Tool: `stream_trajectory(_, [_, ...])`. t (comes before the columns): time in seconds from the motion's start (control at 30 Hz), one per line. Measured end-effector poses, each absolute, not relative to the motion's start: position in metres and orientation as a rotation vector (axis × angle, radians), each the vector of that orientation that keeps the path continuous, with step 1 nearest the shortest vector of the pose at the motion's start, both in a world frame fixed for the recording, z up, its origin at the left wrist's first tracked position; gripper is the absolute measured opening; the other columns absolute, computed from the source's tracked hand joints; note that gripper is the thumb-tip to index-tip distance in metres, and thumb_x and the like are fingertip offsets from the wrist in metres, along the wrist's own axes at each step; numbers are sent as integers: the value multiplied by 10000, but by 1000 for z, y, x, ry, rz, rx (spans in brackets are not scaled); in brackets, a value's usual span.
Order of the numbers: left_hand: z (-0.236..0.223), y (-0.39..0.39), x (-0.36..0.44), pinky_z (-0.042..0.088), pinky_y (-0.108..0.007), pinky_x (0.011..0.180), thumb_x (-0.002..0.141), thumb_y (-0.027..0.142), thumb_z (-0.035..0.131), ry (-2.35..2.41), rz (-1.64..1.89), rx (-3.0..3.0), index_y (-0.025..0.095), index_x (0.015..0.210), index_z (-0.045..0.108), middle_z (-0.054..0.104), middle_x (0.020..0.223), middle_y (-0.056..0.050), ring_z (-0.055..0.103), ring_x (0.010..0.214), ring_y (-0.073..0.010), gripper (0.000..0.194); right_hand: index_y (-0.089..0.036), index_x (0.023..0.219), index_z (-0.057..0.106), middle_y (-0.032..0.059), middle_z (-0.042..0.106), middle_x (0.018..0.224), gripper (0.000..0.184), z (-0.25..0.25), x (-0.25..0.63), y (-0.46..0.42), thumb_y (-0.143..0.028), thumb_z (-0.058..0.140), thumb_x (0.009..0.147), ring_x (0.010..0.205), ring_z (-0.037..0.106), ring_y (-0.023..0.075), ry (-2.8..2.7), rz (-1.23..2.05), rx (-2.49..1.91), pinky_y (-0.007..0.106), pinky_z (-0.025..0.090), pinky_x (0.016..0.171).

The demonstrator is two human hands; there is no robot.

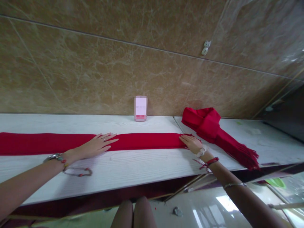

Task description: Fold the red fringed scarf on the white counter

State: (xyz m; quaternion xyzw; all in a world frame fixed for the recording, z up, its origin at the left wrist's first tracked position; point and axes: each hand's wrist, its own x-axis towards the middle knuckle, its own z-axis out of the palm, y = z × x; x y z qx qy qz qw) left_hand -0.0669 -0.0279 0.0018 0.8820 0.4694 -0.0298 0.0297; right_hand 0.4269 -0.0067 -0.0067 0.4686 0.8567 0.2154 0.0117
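A long red scarf (147,141) lies flat in a narrow strip along the white table, running off the left edge of the view. My left hand (96,145) rests on it with fingers stretched out and spread. At the scarf's right end, my right hand (191,143) lies palm down with its fingers extended over the cloth, covering part of the fringe. Close beyond that hand sits a second red scarf (210,126), looped or knotted at the top, its fringed end reaching toward the table's front edge.
A phone (140,108) stands upright against the brown marbled wall (95,72) behind the white table (114,171). A white socket or plug (205,47) is on the wall. A green basin (275,182) is at the lower right. My knees are below the table edge.
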Motion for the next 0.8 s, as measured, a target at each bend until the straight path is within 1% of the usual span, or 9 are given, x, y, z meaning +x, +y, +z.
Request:
stream_trajectory(0.13, [11,-25,-61,147,-485,1009,881,394,259,1478,-158,2699,289,1272,381,284,1391,-16,209,1279,-228,423,-162,1198,495,107,542,1192,501,-10,436,-9,-6,318,757,1133,453,218,2632,593,1443,381,428,879])
stream_trajectory(0.2, [17,-21,-45,131,-469,1019,888,378,241,1453,-123,2743,272,1270,383,300,1384,-18,206,1280,-212,421,-176,1236,454,107,516,1222,531,-4,441,-9,-11,337,745,1151,433,225,2590,507,1496,387,434,870])
stream_trajectory(0.3, [23,-15,-11,134,-410,1030,900,364,226,1347,18,2838,256,1321,290,267,1399,-25,194,1285,-179,440,-173,1297,370,129,437,1291,580,9,438,-7,-98,446,727,1176,394,281,2573,289,1545,425,436,863])
stream_trajectory(0.37, [22,-14,11,138,-388,1030,899,380,253,1245,50,2875,261,1342,237,232,1412,-23,169,1292,-174,458,-174,1316,335,137,380,1330,615,13,426,-5,-191,508,726,1206,343,305,2667,157,1516,450,403,900])
stream_trajectory(0.47, [15,-14,30,131,-406,1027,888,414,305,1145,-26,2869,281,1333,253,216,1417,-17,151,1297,-196,468,-191,1321,317,120,354,1350,561,7,403,-3,-303,459,790,1242,283,280,2836,75,1528,466,348,950])
stream_trajectory(0.57, [9,-14,32,132,-396,1028,890,411,313,1133,-37,2846,275,1319,288,247,1405,-24,185,1288,-188,451,-172,1306,333,128,408,1314,500,-8,394,-4,-308,390,829,1221,333,245,2858,43,1567,441,349,960])
stream_trajectory(0.63, [9,-13,30,143,-359,1029,902,359,294,1111,-21,2864,263,1306,317,295,1386,-21,214,1279,-161,416,-161,1302,331,137,413,1307,504,-15,399,-7,-296,406,823,1209,357,226,2904,11,1576,404,347,973])
stream_trajectory(0.7, [12,-10,28,153,-331,1029,891,279,309,1047,-63,2914,250,1296,342,336,1365,-20,231,1273,-151,407,-150,1319,281,149,375,1330,561,-19,408,-12,-306,445,805,1222,335,231,2952,3,1626,417,335,982])
stream_trajectory(0.8, [15,-5,27,196,-303,1019,796,96,360,963,-200,2969,218,1331,285,295,1384,-41,218,1278,-165,554,-110,1331,216,189,359,1328,651,-19,420,-18,-332,489,783,1219,335,258,2930,30,1726,442,331,977])
